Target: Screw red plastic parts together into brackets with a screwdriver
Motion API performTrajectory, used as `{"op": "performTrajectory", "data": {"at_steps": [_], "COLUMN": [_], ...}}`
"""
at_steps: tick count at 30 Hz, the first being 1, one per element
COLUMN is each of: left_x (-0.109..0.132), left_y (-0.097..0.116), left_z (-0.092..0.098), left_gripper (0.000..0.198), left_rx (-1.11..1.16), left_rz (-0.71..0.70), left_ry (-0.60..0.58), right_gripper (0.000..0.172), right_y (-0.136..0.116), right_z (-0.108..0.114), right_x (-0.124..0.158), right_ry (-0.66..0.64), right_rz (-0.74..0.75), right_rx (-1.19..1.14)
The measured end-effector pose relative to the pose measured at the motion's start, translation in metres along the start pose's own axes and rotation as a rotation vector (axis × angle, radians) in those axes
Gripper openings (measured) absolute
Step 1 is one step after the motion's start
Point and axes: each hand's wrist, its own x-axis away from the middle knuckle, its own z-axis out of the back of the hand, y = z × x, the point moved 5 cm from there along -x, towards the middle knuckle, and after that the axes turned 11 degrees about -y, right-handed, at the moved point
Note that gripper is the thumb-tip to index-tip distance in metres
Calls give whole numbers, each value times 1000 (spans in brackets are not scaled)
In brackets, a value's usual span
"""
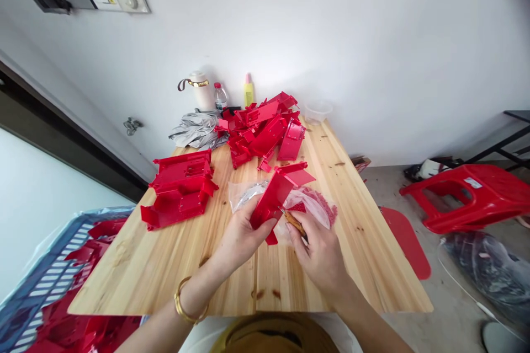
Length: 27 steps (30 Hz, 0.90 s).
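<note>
My left hand [244, 229] is closed around a red plastic part [273, 193], a long flat panel with raised flaps, held tilted above the table. In my right hand [321, 248] is a small hand tool with a wooden handle [295, 223] and a thin metal tip. Its tip points at the lower right edge of the panel; whether it touches cannot be made out. Beneath my hands lie a clear bag of small silvery pieces [250, 193] and a clear bag of small red pieces [317, 201].
A heap of red parts [265, 127] covers the table's [360, 265] far side. More red parts [180, 190] lie at left. Grey cloth [194, 129], a white jug [201, 92] and bottles stand behind. A blue basket [45, 276] is lower left; a red stool [467, 193] stands right.
</note>
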Motion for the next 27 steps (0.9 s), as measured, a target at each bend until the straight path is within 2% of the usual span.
{"op": "performTrajectory", "data": {"at_steps": [4,9,16,23,27], "left_x": [7,14,20,30,32], "left_y": [3,0,1,-13,-15], "left_z": [4,8,10,1,-4], "left_gripper": [34,33,34,34,36], "left_rx": [-228,-259,-303,-244,-258], "left_rz": [14,23,27,69,58], "left_ry": [35,99,130,153,198], "right_gripper": [24,27,23,28,24], "right_y": [-13,-20,-20,-15,-12], "right_z": [2,-3,-3,-6,-6], "right_x": [-4,-9,-13,-7,-10], "right_ry": [-14,-79,-90,-135,-155], "right_rz": [48,125,164,174,121], "right_rx": [256,497,453,524,343]}}
